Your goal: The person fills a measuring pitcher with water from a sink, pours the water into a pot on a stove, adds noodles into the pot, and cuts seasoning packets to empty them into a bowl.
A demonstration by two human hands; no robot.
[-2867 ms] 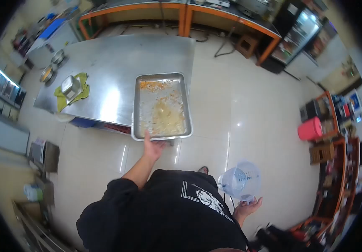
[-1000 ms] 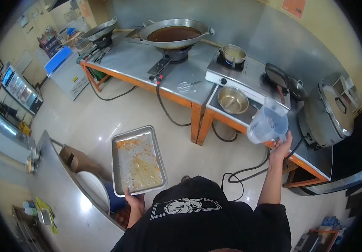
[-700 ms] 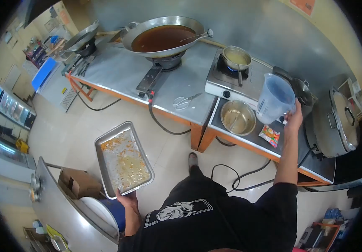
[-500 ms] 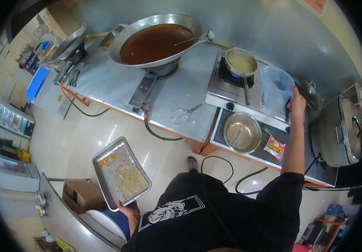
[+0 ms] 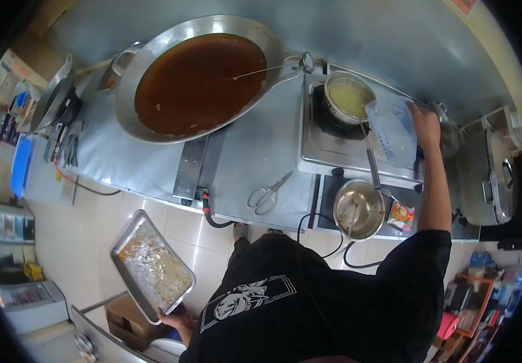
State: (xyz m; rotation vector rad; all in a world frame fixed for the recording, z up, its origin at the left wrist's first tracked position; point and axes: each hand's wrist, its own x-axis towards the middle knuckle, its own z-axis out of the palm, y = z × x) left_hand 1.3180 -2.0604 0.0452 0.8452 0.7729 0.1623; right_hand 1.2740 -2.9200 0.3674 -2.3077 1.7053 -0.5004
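Note:
My left hand [image 5: 177,317] grips the lower corner of a rectangular metal tray [image 5: 188,284], which is littered with orange and pale crumbs and held over the floor. My right hand [image 5: 425,126] is closed on the side of a translucent plastic jug [image 5: 393,138] beside the gas stove [image 5: 321,154]. The jug's left edge comes close to a small pot [image 5: 350,100] of pale yellow liquid on the burner. Below the stove sits a steel bowl [image 5: 359,209] with a utensil inside, next to a colourful packet [image 5: 401,216].
A large wok [image 5: 134,115] of brown liquid stands on the metal counter, a dial thermometer [image 5: 307,62] at its rim. Scissors [image 5: 267,196] lie near the counter's front edge. A big lidded pot [image 5: 482,181] is at right. A cardboard box [image 5: 131,320] sits below the tray.
The view has shifted, bringing the wok nearer. My right hand has moved the jug toward the small pot. The tray remains in my left hand.

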